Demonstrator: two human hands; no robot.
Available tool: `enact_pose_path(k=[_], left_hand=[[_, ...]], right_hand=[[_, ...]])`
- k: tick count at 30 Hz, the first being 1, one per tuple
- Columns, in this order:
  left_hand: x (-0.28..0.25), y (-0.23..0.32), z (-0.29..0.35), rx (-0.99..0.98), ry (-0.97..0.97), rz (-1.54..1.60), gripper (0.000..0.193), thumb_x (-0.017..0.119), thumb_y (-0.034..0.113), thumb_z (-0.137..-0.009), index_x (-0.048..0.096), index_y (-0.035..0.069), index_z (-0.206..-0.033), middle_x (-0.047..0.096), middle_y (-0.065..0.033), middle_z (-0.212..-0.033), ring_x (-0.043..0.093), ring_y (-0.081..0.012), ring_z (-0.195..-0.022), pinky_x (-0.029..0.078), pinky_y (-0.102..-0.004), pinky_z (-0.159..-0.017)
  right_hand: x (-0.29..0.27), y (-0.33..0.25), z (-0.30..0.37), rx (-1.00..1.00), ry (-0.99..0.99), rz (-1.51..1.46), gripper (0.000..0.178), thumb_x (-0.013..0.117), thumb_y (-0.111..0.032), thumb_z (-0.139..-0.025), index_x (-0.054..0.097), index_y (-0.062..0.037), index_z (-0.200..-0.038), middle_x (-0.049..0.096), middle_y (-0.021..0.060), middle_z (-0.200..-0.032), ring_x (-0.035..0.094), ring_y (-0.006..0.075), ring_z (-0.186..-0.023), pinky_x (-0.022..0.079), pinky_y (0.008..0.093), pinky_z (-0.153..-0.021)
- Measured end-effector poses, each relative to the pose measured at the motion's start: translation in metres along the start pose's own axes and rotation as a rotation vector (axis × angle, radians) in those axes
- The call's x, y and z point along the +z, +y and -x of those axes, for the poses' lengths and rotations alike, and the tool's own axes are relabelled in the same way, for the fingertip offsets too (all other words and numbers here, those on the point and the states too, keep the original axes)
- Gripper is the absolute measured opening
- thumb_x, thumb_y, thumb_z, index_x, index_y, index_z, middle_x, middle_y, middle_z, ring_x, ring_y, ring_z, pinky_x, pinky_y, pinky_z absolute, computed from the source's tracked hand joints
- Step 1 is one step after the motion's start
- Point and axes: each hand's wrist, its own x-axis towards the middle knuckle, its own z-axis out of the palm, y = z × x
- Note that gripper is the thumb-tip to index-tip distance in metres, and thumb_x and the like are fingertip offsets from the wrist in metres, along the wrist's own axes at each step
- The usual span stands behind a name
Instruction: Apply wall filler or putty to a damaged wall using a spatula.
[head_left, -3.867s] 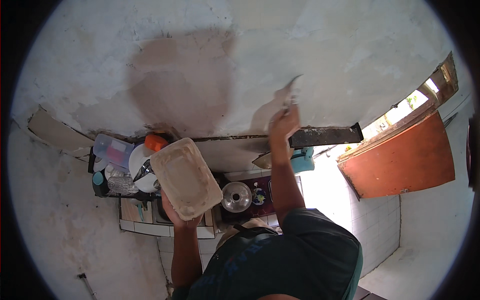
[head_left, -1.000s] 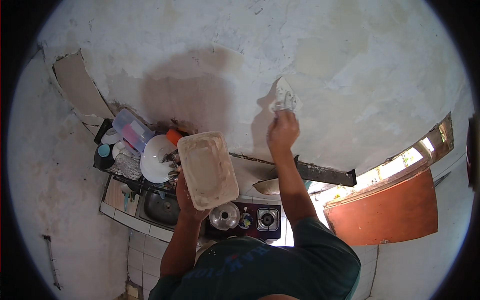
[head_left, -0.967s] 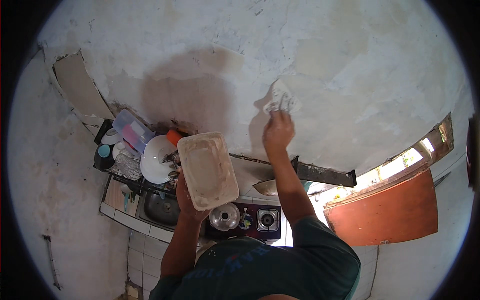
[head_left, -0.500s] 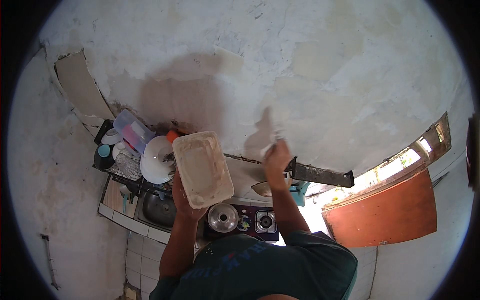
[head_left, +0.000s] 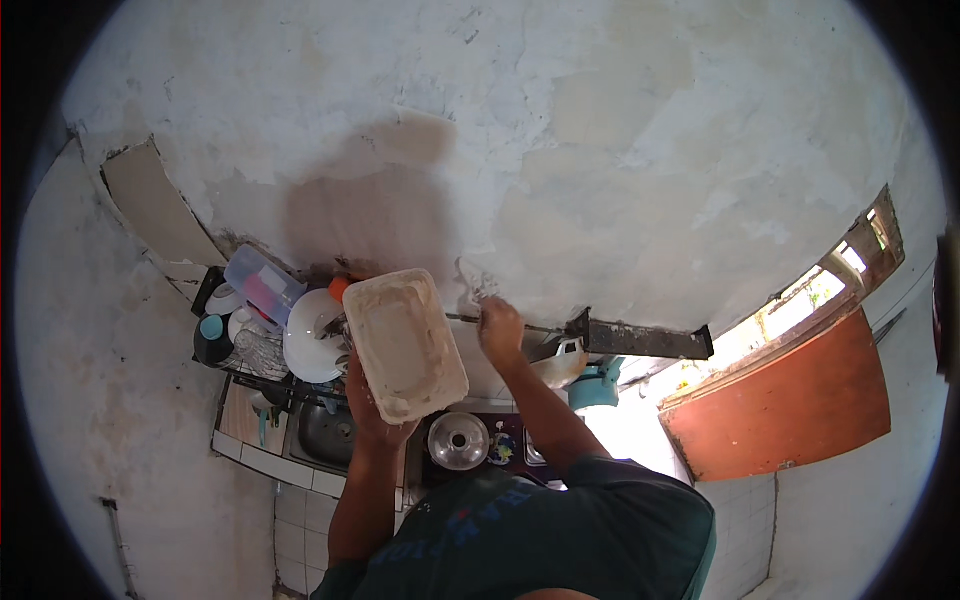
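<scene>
My left hand point(head_left: 375, 418) supports a pale rectangular tub point(head_left: 455, 352) from its left side and underneath. Light plaster point(head_left: 400, 335) coats the inside of the tub, which is tipped so that I see into it. Just right of the tub, my right hand point(head_left: 500, 328) is closed on a putty knife point(head_left: 477, 282) whose blade points up and left, smeared with plaster. The knife is close in front of the patchy wall point(head_left: 600, 190); I cannot tell whether it touches. The knife's handle is hidden in my fingers.
Below stand a two-burner stove with a round metal pot point(head_left: 458, 441), a sink point(head_left: 328, 436) and a dish rack with a white bowl point(head_left: 312, 335). A dark bracket shelf point(head_left: 645, 338) juts from the wall; an orange shutter point(head_left: 780, 400) hangs at right.
My right hand and the putty knife have moved left, nearer the tub. My left hand keeps its hold on the tub. The whole view has shifted slightly.
</scene>
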Motion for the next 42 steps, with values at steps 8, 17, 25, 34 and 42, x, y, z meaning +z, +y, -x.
enact_pose_path(k=[8,17,25,34,42], left_hand=[[0.014,0.003,0.01,0.234,-0.15,-0.364,0.05,0.032,0.043,-0.102,0.04,0.013,-0.142,0.053,-0.0067,-0.134,0.058,-0.0247,-0.119,0.051,-0.0447,-0.097],[-0.002,0.004,0.007,0.012,-0.023,0.001,0.054,0.049,0.036,-0.099,0.035,0.009,-0.143,0.049,-0.0101,-0.134,0.057,-0.0244,-0.117,0.053,-0.042,-0.095],[-0.006,-0.001,0.001,0.071,-0.064,-0.211,0.051,0.034,0.046,-0.101,0.042,0.014,-0.141,0.053,-0.0056,-0.132,0.058,-0.0254,-0.118,0.053,-0.0454,-0.095],[-0.013,-0.001,0.005,-0.048,0.022,-0.069,0.053,0.034,0.05,-0.1,0.042,0.017,-0.142,0.052,-0.0034,-0.135,0.058,-0.0257,-0.119,0.052,-0.0479,-0.095],[-0.007,-0.008,0.003,-0.01,0.232,-0.112,0.054,0.035,0.051,-0.099,0.044,0.015,-0.139,0.057,-0.0037,-0.126,0.063,-0.0238,-0.11,0.056,-0.0443,-0.088]], right_hand=[[-0.142,0.021,-0.089,0.216,0.791,-0.034,0.026,0.051,0.0,-0.082,0.063,0.0075,-0.104,0.063,0.0244,-0.084,0.062,0.0447,-0.076,0.051,0.0461,-0.068],[0.002,0.01,-0.045,0.058,0.208,0.115,0.012,0.059,-0.001,-0.075,0.063,-0.004,-0.085,0.061,0.0141,-0.079,0.062,0.035,-0.077,0.051,0.0452,-0.069],[-0.029,0.022,0.014,0.01,0.187,-0.116,0.014,0.054,0.0,-0.077,0.061,-0.0028,-0.089,0.06,0.0185,-0.077,0.06,0.0423,-0.071,0.048,0.0517,-0.064],[-0.1,0.079,-0.06,0.352,0.765,0.0,0.016,0.053,-0.002,-0.082,0.063,0.0036,-0.094,0.059,0.0233,-0.078,0.058,0.0452,-0.07,0.045,0.0489,-0.061],[0.028,-0.014,-0.005,0.229,0.023,0.023,0.003,0.058,-0.007,-0.077,0.06,-0.0052,-0.079,0.062,0.0145,-0.082,0.063,0.0352,-0.077,0.05,0.0487,-0.069]])
